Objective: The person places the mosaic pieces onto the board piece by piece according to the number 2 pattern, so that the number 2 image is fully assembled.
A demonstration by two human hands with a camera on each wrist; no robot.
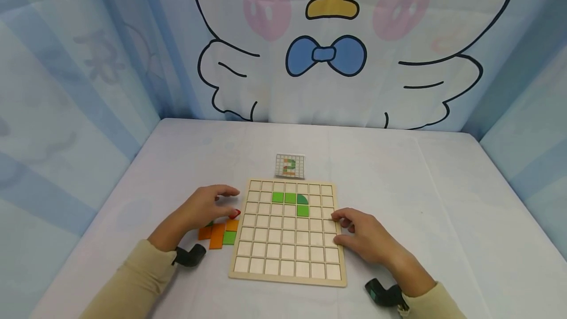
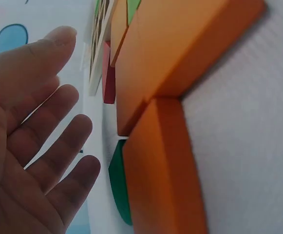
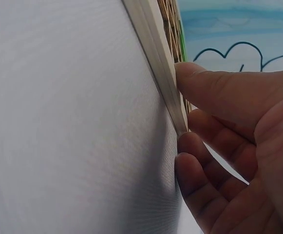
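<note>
A square wooden grid board (image 1: 288, 251) lies on the table. In its upper rows sit three green square tiles (image 1: 290, 198) and a dark green quarter-round tile (image 1: 302, 199). My left hand (image 1: 204, 209) hovers beside the board's left edge, thumb and fingers apart over a red piece (image 1: 235, 214). The left wrist view shows nothing between those fingers. Around it lie several orange blocks (image 1: 217, 237), a light green block (image 1: 229, 238) and a dark green curved piece (image 2: 119, 183). At the board's right edge, my right hand (image 1: 365, 235) rests thumb and fingertips against the wooden rim.
A small pattern card (image 1: 290, 166) showing a green and orange figure stands just behind the board. The white-covered table (image 1: 421, 186) reaches back to a printed curtain (image 1: 328, 97), with more curtain on both sides. Each wrist carries a black camera (image 1: 191, 255).
</note>
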